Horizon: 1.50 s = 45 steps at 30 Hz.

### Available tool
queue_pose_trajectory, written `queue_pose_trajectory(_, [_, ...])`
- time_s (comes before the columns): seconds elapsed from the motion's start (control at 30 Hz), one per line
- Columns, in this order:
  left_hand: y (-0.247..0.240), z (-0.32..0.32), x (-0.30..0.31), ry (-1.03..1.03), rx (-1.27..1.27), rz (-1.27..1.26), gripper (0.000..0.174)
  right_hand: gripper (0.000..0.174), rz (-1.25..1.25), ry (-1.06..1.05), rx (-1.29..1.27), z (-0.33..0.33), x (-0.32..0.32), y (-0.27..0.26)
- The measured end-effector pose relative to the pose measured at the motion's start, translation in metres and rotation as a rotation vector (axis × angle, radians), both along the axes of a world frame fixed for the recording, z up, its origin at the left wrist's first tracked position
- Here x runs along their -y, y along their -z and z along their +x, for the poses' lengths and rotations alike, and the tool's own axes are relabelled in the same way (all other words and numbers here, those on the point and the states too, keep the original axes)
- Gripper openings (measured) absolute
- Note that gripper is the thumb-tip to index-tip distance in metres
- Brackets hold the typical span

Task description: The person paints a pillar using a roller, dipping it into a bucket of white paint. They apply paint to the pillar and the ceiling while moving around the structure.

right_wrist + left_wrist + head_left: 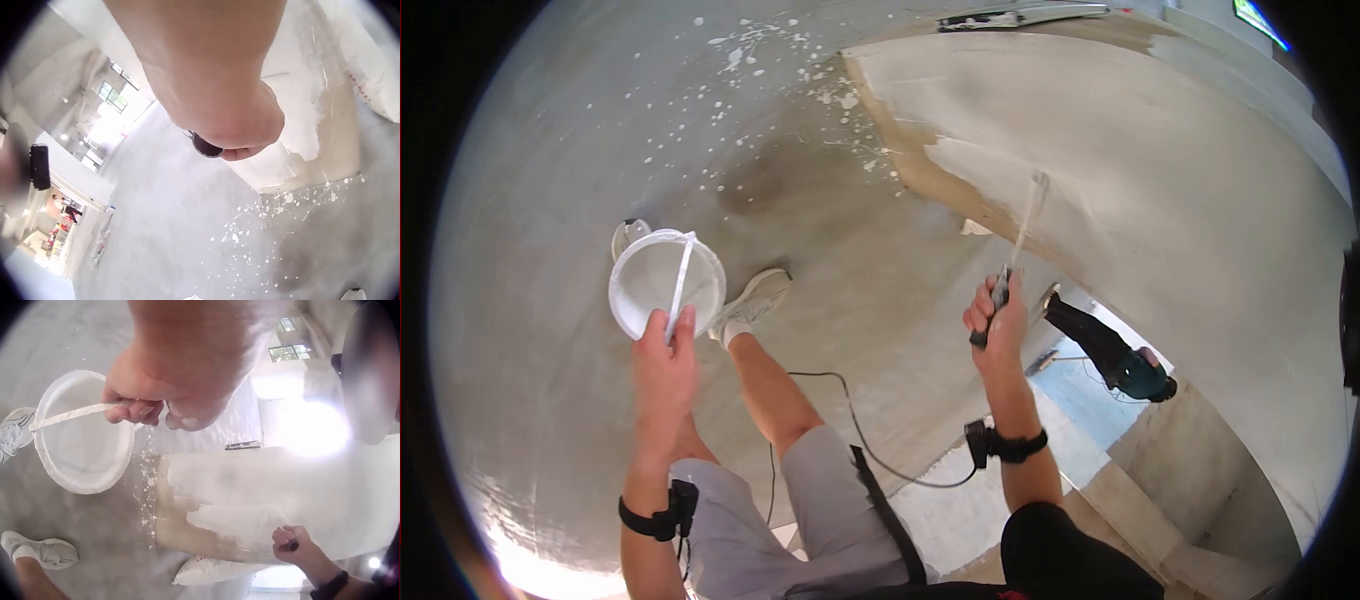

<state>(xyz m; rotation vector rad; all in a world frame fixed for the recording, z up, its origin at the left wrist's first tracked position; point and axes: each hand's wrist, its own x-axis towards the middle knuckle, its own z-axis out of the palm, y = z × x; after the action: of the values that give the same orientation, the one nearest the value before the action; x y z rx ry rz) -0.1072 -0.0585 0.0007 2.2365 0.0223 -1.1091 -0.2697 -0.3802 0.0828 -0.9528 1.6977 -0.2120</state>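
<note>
The left hand (666,375) grips the white handle strap (681,275) of a white bucket (618,305), which hangs above the floor near the shoes. In the left wrist view the fingers curl round that strap beside the bucket (41,450). The right hand (1000,315) holds a tool by its dark handle (1000,290); its long pale blade (1029,215) points at the partly coated wall (1100,130). Whether the blade touches the wall, I cannot tell. From the right wrist, the hand (231,125) hides most of the tool, and a dark round handle end (207,146) shows.
White splatter (745,50) dots the grey floor near the wall's corner. A long metal tool (1025,15) lies at the top. Another person (1135,370) stands beyond the wall at the right. A white sack (212,571) is beside the wall, and a cable (855,425) hangs by the legs.
</note>
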Motion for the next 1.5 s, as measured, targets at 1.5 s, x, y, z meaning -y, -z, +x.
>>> queue_pose_trajectory(1.5, [0.011,0.029,-0.029,0.099,-0.061,0.021,0.037,0.041,0.012,-0.227,-0.136,0.053,0.001,0.305])
